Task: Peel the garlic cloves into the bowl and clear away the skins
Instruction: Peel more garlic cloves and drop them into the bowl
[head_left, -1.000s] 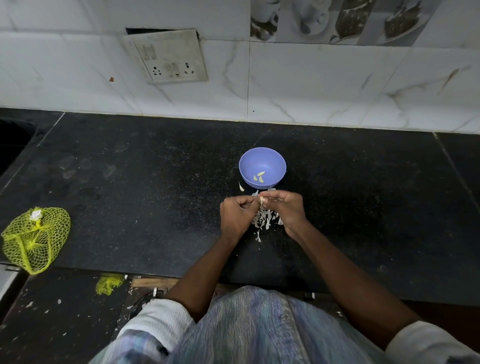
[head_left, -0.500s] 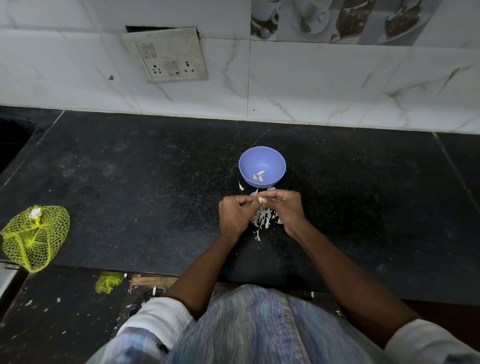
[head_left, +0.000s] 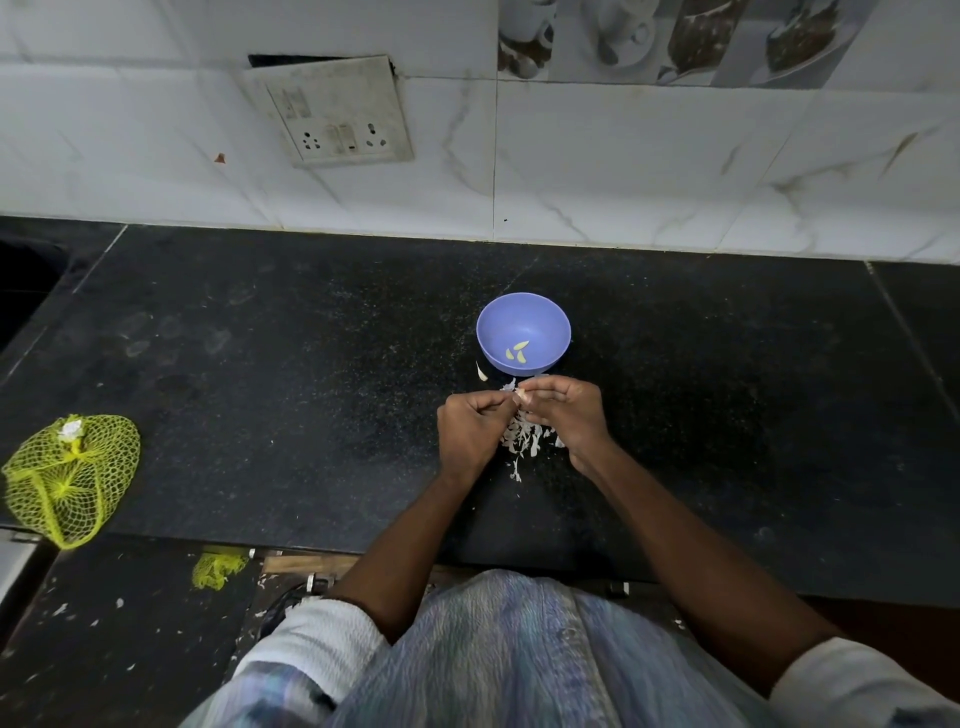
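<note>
A small purple bowl (head_left: 523, 312) stands on the black counter with three peeled cloves (head_left: 518, 352) in its bottom. Just in front of it my left hand (head_left: 470, 431) and my right hand (head_left: 569, 415) meet, fingertips pinched together on one pale garlic clove (head_left: 521, 397). A heap of white garlic skins (head_left: 524, 439) lies on the counter under and between my hands. One loose unpeeled clove (head_left: 481, 371) lies left of the bowl's near side.
A yellow net bag (head_left: 70, 478) lies at the counter's left front edge, with a scrap of yellow net (head_left: 218, 569) on the floor below. The tiled wall with a socket plate (head_left: 332, 111) runs behind the black counter (head_left: 260, 364).
Both hands stay pinched on the clove in front of the bowl; the fingers shift only slightly. The bowl and skins have not moved.
</note>
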